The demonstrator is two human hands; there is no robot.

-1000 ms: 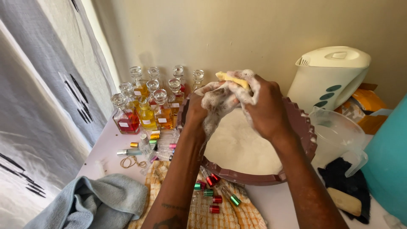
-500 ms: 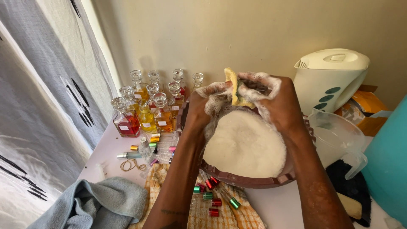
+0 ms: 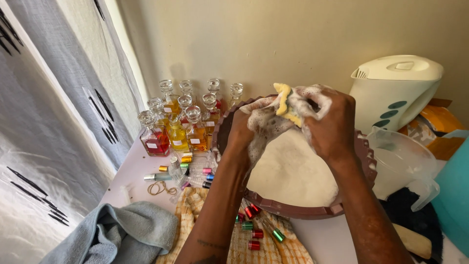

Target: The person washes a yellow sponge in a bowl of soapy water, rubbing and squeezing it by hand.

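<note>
Both my hands are raised over a brown basin [image 3: 312,211] full of white soapy foam. My right hand [image 3: 332,124] is closed around a yellow sponge [image 3: 285,100] covered in suds. My left hand [image 3: 244,132] grips the same foamy bundle from the left side. Whatever else is inside the foam is hidden. The basin stands on a white table, just right of a cluster of glass bottles.
Several glass stoppered bottles [image 3: 178,124] with red, yellow and orange liquid stand at the back left. Small coloured-cap vials [image 3: 254,230] lie on a checked cloth [image 3: 195,220]. A grey towel [image 3: 117,237], a white electric kettle [image 3: 395,90], a clear plastic jug [image 3: 405,166] and a curtain [image 3: 53,127] surround the basin.
My hands have twisted the foamy sponge; its yellow end now sticks up at the left of my right hand. The view has shifted slightly.
</note>
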